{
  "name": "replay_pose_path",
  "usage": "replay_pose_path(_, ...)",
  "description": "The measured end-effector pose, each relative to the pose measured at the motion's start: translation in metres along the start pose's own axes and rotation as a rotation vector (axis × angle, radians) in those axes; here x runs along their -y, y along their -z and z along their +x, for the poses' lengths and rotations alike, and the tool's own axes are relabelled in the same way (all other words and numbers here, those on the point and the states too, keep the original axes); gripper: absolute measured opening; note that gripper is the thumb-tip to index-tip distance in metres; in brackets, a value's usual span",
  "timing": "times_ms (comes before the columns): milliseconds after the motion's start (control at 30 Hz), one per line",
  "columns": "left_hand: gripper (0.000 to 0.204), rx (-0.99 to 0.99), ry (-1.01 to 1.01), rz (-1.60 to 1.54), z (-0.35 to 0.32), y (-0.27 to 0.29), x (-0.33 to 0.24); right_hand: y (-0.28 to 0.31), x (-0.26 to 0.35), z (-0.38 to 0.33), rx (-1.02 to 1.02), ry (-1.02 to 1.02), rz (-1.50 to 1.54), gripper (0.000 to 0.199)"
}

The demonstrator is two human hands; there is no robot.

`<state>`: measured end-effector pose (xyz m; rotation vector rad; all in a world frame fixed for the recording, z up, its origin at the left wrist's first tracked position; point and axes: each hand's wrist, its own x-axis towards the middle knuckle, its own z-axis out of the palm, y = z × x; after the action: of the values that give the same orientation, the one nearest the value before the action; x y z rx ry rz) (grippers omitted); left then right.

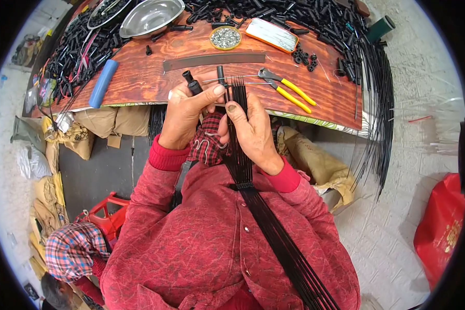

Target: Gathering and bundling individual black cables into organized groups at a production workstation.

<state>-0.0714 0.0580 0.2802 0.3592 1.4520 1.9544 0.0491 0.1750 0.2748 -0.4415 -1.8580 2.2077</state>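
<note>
My left hand point(187, 111) is closed around a short black plastic tube point(192, 83), whose stepped end sticks up past the fingers. Its thumb presses at the edge of a bundle of thin black rods point(237, 147). With thumb and fingers, my right hand point(251, 130) grips this bundle below its fanned upper ends. The rods pass through a narrow band and run down across my red jacket to the lower right. Another black tube point(220, 75) shows just beyond my left thumb; what supports it is hidden. Thin metal wires point(254, 83) lie beside the rod tips.
Yellow-handled pliers point(293, 95) lie right of my hands on the wooden table point(139, 77). A flat dark strip point(214, 61), a dish of small metal pieces point(225, 37), a tray point(272, 35) and heaped black tubes point(325, 26) lie beyond. Another person point(77, 250) is at lower left.
</note>
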Motion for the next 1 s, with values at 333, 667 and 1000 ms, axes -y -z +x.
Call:
replay_pose_path(333,0.034,0.022,0.034,-0.219,-0.002,0.005,0.012,0.001,0.001,0.001,0.116,-0.041,0.168,0.026)
replay_pose_path(667,0.038,0.025,0.08,-0.201,-0.007,0.012,0.01,-0.006,-0.009,0.003,0.093,-0.01,0.228,0.03)
replay_pose_path(1000,0.032,-0.097,-0.089,0.125,-0.011,0.001,-0.003,-0.007,-0.006,0.001,0.097,-0.054,0.088,0.042)
